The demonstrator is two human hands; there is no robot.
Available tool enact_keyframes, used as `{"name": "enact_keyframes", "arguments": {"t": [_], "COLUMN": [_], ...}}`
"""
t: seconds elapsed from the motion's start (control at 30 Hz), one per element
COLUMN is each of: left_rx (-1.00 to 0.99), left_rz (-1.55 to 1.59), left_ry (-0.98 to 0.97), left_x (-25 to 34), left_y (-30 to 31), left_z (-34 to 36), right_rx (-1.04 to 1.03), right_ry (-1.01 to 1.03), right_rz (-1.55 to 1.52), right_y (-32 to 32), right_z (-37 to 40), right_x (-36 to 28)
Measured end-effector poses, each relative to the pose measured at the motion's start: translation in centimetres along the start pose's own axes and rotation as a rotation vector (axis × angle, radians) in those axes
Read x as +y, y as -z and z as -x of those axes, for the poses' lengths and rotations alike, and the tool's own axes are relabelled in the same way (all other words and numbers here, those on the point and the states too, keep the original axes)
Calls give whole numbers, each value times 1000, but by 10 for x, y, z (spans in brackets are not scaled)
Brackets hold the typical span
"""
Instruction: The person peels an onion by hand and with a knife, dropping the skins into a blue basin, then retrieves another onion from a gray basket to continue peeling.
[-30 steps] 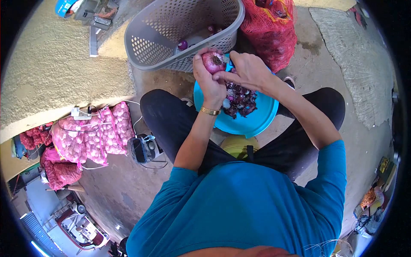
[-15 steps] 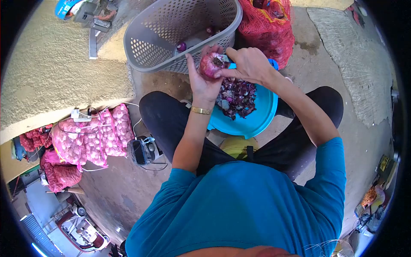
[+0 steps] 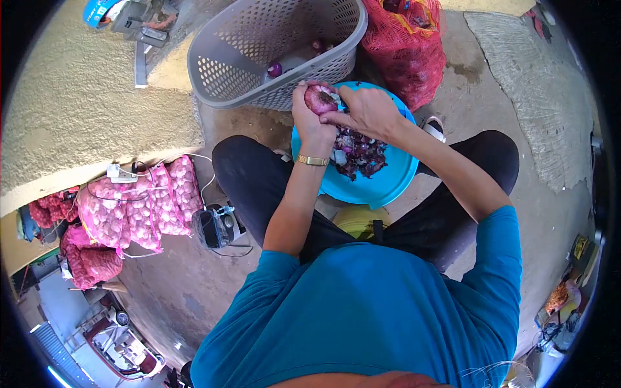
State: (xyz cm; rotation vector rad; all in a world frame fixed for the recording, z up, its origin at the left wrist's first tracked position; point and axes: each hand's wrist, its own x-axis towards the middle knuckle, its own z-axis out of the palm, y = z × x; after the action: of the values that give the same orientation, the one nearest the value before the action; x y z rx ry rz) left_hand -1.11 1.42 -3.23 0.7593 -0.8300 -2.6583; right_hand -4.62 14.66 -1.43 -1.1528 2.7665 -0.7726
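A red onion [image 3: 318, 99] is gripped by my left hand [image 3: 313, 123], whose fingers wrap round its far side, over the near edge of the basket. My right hand [image 3: 372, 114] is closed beside the onion, its thumb close to the onion's lower side. A small tool shows only in part between the right fingers and the onion. Below both hands lies a blue basin [image 3: 400, 184] holding dark red onion skins [image 3: 365, 155].
A grey perforated basket [image 3: 223, 84] with a few onions stands beyond my hands. Right of it is a red mesh sack [image 3: 411, 64]. Pink mesh sacks [image 3: 139, 210] and a dark device [image 3: 210, 227] lie at left. A yellow object [image 3: 354, 222] sits between my legs.
My left hand has shifted right and its fingers have closed more round the onion. The right hand has moved slightly down, and the blue handle is now mostly hidden.
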Motion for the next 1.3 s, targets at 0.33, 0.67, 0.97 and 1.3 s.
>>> {"name": "enact_keyframes", "arguments": {"t": [0.33,0.67,0.97,1.3], "left_rx": [-215,-268,-218,-58], "left_rz": [-82,-149,57,-133], "left_ry": [-221,-159,-237,-553], "left_x": [0,2,-9,-15], "left_y": [-9,-8,-10,-31], "left_z": [2,2,0,16], "right_rx": [-23,16,70,70], "right_ry": [95,198,-7,-44], "right_rz": [-151,55,-60,-91], "right_y": [26,45,11,19], "right_z": [-8,-11,-1,-2], "right_x": [6,14,0,-4]}}
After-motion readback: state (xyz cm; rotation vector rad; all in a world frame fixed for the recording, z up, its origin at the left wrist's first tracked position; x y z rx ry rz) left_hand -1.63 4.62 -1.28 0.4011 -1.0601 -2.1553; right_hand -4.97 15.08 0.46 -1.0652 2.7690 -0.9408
